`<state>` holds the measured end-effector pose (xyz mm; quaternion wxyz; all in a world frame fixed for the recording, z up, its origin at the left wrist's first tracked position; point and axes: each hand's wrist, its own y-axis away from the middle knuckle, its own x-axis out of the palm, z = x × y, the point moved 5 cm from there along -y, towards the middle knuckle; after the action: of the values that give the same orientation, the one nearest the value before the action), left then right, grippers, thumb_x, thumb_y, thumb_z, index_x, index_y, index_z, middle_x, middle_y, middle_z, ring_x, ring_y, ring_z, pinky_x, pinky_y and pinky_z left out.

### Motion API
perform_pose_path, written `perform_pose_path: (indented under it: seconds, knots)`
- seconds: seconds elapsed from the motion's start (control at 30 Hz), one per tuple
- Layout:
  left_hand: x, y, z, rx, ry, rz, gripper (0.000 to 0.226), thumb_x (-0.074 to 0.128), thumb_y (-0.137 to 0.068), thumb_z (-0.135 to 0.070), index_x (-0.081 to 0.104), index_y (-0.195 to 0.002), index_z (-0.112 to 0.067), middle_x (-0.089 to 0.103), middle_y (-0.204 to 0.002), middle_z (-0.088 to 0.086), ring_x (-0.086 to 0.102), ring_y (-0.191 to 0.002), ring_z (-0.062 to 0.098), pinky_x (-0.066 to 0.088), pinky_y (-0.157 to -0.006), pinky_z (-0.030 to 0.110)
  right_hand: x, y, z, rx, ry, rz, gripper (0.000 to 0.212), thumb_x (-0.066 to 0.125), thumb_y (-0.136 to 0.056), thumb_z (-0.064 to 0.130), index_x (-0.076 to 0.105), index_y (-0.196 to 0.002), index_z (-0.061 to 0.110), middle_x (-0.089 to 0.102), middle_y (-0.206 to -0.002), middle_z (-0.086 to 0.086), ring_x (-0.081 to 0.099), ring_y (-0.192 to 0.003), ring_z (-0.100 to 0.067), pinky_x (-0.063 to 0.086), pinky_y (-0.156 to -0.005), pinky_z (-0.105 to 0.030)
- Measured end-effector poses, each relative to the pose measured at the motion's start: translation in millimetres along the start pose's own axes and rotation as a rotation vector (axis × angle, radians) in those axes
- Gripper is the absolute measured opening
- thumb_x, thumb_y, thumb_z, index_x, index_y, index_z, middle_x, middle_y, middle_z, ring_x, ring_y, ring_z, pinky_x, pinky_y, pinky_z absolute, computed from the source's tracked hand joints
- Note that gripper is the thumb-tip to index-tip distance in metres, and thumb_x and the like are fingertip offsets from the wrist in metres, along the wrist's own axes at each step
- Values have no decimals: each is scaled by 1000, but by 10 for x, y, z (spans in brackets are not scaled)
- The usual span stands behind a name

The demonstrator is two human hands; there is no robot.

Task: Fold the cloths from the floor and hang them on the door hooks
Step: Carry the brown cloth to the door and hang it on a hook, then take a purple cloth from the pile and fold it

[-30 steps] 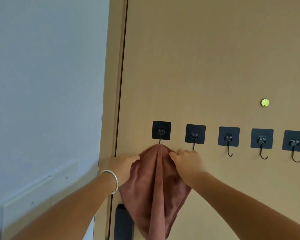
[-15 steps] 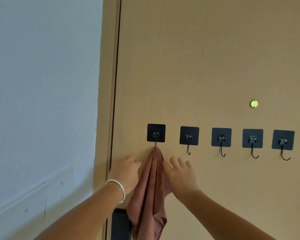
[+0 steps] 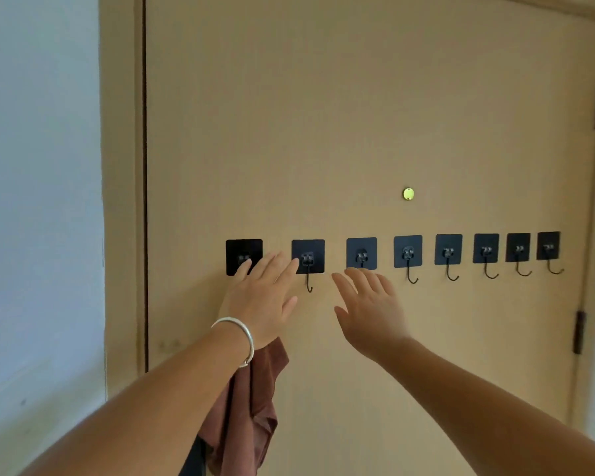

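- Head view puts you square to the tan wooden door (image 3: 358,115), the biggest thing in sight; the floor and any cloths left on it are out of frame, so you cannot tell how many remain.
- The reddish-brown soft cloth (image 3: 255,400) hangs below the leftmost hook, its top hidden behind your left wrist. One cloth looks hung; how neatly it was folded is unclear.
- Your left hand (image 3: 265,297) is spread flat, holding nothing, in front of the first black square adhesive hook (image 3: 244,255).
- Your right hand (image 3: 368,304) is likewise splayed and empty.
- The seven other black hooks (image 3: 449,250) to the right carry nothing, so most of the hanging likely lies ahead.
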<state>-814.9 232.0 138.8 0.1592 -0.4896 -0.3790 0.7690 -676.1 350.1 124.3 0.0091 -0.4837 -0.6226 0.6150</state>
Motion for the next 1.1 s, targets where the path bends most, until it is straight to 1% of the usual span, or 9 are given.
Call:
perform_pose_path:
  seconds: [0.07,0.17,0.33,0.47,0.63,0.73,0.8,0.97,1.1]
  knots:
    - [61,-101,-265,48,45,10,62,27,-98,-46,10,-153,-25,9,-162,-1,3,-148,16,9,-119,42,-36,151,-289,60,48,53,54,54,-92,41,43,-140,19,48,-141,-4,41,-132,-25,32,-110,-42]
    - [111,-213,-753,118,123,26,62,30,-98,-44,10,-153,-24,8,-161,-1,3,-148,17,7,-118,43,-159,478,-779,152,122,120,56,45,-95,41,31,-146,22,37,-149,-3,31,-139,-24,24,-116,-43]
    - [39,-351,-1682,234,232,5,64,29,-97,-47,9,-153,-24,10,-161,1,8,-147,18,9,-118,43,-649,1112,-1602,297,266,167,55,48,-94,42,34,-144,21,41,-146,-4,36,-136,-25,28,-114,-45]
    - [-210,-515,-2540,322,340,-28,64,31,-97,-47,11,-153,-24,15,-160,2,12,-147,19,12,-119,44,-1203,1615,-2208,412,337,180,53,47,-95,43,35,-142,22,43,-144,-3,38,-134,-24,29,-114,-43]
    - [-660,-588,-3818,454,467,-72,63,31,-97,-48,11,-153,-27,16,-160,1,13,-146,17,12,-118,43,-2046,2459,-2929,534,460,207,54,51,-93,40,40,-141,19,45,-142,-5,40,-132,-26,28,-112,-44]
    - [-979,-491,-4673,542,536,-68,64,30,-97,-48,7,-153,-29,14,-161,2,11,-147,16,10,-118,44,-2582,3078,-3356,598,554,277,55,47,-94,41,36,-144,20,42,-145,-4,36,-135,-26,23,-114,-43]
    - [-1214,-381,-5240,603,573,-65,65,31,-97,-49,4,-153,-30,12,-161,3,11,-147,16,10,-118,45,-2937,3511,-3589,639,611,317,55,46,-95,41,36,-144,20,41,-144,-5,36,-134,-26,24,-114,-44]
    - [-1859,-30,-6592,728,633,-115,66,30,-97,-50,2,-153,-30,12,-161,3,12,-147,17,11,-117,45,-3868,4571,-3999,757,724,392,57,49,-93,42,36,-144,20,43,-139,-5,38,-131,-27,26,-112,-45]
    - [-2461,341,-7592,839,754,-134,66,31,-96,-52,4,-153,-31,16,-160,2,15,-146,16,13,-117,45,-4745,5391,-4171,874,867,437,58,47,-93,43,34,-146,22,39,-145,-5,34,-135,-25,23,-114,-44]
